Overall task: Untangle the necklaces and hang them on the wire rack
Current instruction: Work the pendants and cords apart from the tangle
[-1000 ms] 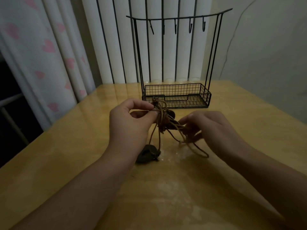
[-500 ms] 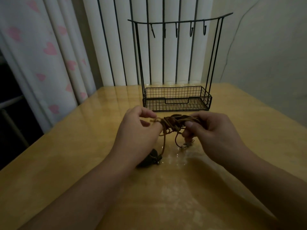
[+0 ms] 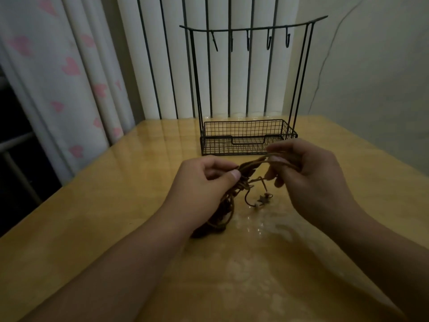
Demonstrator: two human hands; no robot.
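Observation:
A tangle of brown cord necklaces (image 3: 246,175) hangs between my two hands above the wooden table (image 3: 92,217). My left hand (image 3: 202,184) pinches the knotted bundle between thumb and fingers. My right hand (image 3: 308,175) grips several cord loops and holds them out to the right. A small star charm with beads (image 3: 263,201) dangles from one cord near the table. Dark pendants (image 3: 209,226) lie on the table under my left wrist, partly hidden. The black wire rack (image 3: 248,138) stands just behind my hands, its row of hooks (image 3: 248,40) bare.
Striped vertical blinds (image 3: 209,66) and a curtain with pink hearts (image 3: 69,70) hang behind the table. A plain wall (image 3: 371,77) stands at the right. The table's left edge runs diagonally past a dark gap (image 3: 14,135).
My right hand has drawn the cord loops further to the right and slightly up, stretching the tangle. The star charm has dropped free below. My left hand stays on the knot.

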